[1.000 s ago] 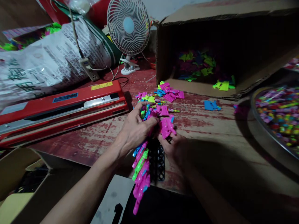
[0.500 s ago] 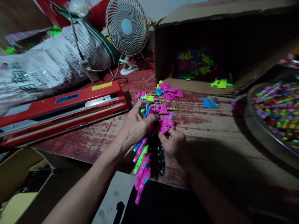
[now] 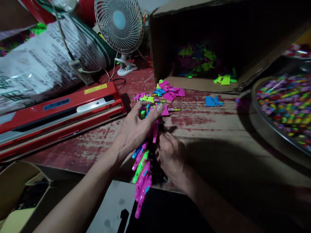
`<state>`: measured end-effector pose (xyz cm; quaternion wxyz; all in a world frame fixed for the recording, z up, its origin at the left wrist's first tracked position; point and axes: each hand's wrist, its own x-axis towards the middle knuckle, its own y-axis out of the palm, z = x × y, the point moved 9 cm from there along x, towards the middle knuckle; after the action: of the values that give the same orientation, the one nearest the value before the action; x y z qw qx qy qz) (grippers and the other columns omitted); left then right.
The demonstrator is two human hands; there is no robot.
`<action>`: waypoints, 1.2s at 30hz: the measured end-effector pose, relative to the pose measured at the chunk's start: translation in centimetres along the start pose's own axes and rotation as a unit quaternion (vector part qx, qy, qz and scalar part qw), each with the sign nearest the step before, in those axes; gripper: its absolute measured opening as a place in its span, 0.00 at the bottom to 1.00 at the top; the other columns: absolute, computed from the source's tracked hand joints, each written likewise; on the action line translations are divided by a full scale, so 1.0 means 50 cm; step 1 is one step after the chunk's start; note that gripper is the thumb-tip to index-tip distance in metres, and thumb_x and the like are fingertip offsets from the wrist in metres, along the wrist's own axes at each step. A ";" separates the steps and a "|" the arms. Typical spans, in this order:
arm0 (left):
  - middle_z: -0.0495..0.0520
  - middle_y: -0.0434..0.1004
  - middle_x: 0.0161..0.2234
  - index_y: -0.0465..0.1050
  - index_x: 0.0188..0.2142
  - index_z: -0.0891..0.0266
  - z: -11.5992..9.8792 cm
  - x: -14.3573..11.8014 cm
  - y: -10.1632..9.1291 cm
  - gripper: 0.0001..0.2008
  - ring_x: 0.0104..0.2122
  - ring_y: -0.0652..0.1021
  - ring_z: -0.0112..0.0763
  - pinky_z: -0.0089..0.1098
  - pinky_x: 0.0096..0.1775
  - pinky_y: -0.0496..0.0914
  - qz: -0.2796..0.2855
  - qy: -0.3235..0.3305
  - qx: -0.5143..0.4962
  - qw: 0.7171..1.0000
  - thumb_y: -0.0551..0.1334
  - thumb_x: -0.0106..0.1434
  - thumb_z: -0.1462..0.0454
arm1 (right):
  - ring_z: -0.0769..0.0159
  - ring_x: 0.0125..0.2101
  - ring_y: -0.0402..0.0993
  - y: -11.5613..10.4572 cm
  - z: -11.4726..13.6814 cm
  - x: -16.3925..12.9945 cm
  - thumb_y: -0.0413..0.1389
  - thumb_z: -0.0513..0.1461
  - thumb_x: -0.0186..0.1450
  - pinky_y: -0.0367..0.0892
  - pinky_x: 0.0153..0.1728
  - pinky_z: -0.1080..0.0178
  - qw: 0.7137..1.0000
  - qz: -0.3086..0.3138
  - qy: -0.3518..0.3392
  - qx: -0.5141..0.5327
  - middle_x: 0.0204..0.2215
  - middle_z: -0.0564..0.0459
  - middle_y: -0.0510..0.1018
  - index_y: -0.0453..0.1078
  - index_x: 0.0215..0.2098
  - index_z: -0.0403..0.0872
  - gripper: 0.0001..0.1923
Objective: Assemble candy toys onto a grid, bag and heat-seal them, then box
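centre: left hand [image 3: 137,127] half-open, thumb raised, by slanted row of glossy pink, green, blue plastic pieces [image 3: 143,184]; right hand [image 3: 172,153] curled at black plastic tray [image 3: 155,170], hold hidden. probably seating pieces; next calls for alignment.

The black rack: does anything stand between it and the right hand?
Nothing visible does. In this view, the right hand overlaps the right side of the rack; contact cannot be told. The bright pieces lie along its left side.
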<state>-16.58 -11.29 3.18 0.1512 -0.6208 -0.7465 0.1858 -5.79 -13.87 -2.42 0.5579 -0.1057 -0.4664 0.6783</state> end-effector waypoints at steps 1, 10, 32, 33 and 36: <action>0.51 0.75 0.40 0.68 0.51 0.59 0.001 0.003 0.002 0.26 0.41 0.73 0.34 0.29 0.42 0.66 0.008 -0.004 0.005 1.000 0.62 0.58 0.48 | 0.62 0.35 0.72 0.001 0.000 -0.003 0.47 0.31 0.60 0.63 0.37 0.64 1.000 0.001 0.007 -0.006 0.32 0.50 0.78 0.72 0.40 0.49 0.15; 0.48 0.74 0.34 0.57 0.57 0.57 0.011 0.003 0.023 0.34 0.30 0.74 0.28 0.26 0.31 0.67 0.112 -0.068 -0.056 0.990 0.66 0.52 0.65 | 0.60 0.38 0.73 0.004 0.012 -0.010 0.49 0.27 0.58 0.65 0.39 0.63 1.000 -0.008 0.013 -0.013 0.35 0.47 0.79 0.72 0.37 0.45 0.14; 0.52 0.75 0.40 0.53 0.63 0.60 -0.002 -0.002 0.016 0.42 0.33 0.75 0.29 0.27 0.34 0.69 0.099 -0.067 -0.061 0.991 0.68 0.51 0.60 | 0.61 0.33 0.74 -0.084 -0.162 0.033 0.55 0.38 0.62 0.64 0.34 0.63 0.996 -0.035 0.026 -0.074 0.34 0.48 0.78 0.71 0.44 0.45 0.12; 0.54 0.75 0.43 0.54 0.62 0.59 -0.001 -0.002 0.012 0.42 0.37 0.76 0.32 0.29 0.38 0.70 0.094 -0.063 -0.053 0.992 0.69 0.51 0.59 | 0.61 0.34 0.75 -0.087 -0.149 0.011 0.55 0.38 0.63 0.65 0.35 0.63 0.997 -0.039 0.028 -0.052 0.35 0.48 0.79 0.71 0.47 0.44 0.14; 0.55 0.74 0.47 0.57 0.62 0.58 0.004 -0.002 -0.004 0.40 0.44 0.75 0.38 0.33 0.43 0.70 0.066 -0.044 -0.007 0.997 0.69 0.52 0.54 | 0.59 0.35 0.76 -0.086 -0.103 -0.037 0.54 0.38 0.63 0.67 0.37 0.62 0.999 -0.016 0.044 -0.009 0.35 0.46 0.80 0.72 0.44 0.43 0.12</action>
<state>-16.83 -11.42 3.09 0.1013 -0.6609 -0.7113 0.2169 1.14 -13.05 -2.68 0.5875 -0.1334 -0.4491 0.6599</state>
